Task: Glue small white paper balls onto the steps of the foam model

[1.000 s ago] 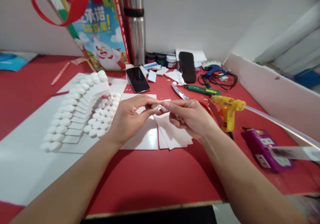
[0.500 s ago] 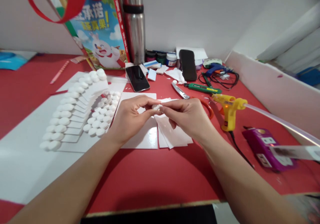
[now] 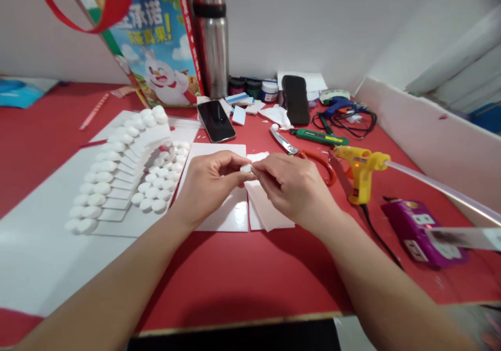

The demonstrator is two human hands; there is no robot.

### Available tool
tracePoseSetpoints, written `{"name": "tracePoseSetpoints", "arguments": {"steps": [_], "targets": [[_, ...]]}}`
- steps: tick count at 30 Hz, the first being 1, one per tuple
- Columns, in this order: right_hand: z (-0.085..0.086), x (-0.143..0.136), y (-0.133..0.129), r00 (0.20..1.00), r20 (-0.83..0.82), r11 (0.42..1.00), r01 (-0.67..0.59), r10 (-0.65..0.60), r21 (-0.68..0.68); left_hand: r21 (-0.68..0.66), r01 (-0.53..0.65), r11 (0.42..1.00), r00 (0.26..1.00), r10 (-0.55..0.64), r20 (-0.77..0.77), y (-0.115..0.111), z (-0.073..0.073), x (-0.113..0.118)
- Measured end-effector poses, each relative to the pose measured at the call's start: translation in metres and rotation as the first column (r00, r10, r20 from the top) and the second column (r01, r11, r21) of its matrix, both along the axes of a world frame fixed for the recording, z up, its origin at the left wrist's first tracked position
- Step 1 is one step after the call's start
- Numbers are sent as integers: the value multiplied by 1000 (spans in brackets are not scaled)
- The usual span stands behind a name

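A small white piece (image 3: 246, 168), perhaps folded or rolled tissue, is pinched between my two hands above the table. My left hand (image 3: 213, 184) grips it from the left with thumb and forefinger. From the other side, my right hand (image 3: 293, 186) touches its edge with closed fingertips. Beneath the hands lie a white board (image 3: 230, 218) and thin white sheets (image 3: 270, 210), partly covered. To the left, several round white pieces (image 3: 154, 189) are grouped on a large white board (image 3: 35, 241), beside a curved row of stepped white strips (image 3: 117, 205) edged with more round pieces.
A yellow glue gun (image 3: 360, 173) with a long stick stands at right, near a purple box (image 3: 422, 231). Scissors (image 3: 317, 160), a green cutter (image 3: 321, 136), two phones (image 3: 216, 121), a steel flask (image 3: 211, 43) and a printed bag (image 3: 160, 53) line the back.
My right hand has turned, its fingers curling more tightly at the white piece. My left hand keeps its pinch in nearly the same place. The view has shifted slightly.
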State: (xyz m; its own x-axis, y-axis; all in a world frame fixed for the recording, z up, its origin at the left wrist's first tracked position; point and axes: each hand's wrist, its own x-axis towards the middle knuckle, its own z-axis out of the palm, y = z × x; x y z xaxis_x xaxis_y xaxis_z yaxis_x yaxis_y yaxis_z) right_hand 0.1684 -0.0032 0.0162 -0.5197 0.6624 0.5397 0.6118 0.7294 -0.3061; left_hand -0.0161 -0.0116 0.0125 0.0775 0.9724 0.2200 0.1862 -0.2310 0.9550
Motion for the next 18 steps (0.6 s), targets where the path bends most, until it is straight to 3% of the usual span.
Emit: {"name": "tracePoseSetpoints", "arguments": {"steps": [4,8,13,18], "targets": [[2,4,1,998,-42,998,-55,53,-39,34,-10,999,1000,9,20,-1,-1,1],[5,5,0,994,-37,992,-109,107,-67,160,-14,987,992,34,-124,-1,-6,-2],[6,1,-1,998,66,992,-13,22,-128,331,38,943,946,73,-317,-1,-11,-5],[9,-1,-2,996,-67,956,35,-57,-291,259,60,964,951,23,-307,-1,-6,-5]]}}
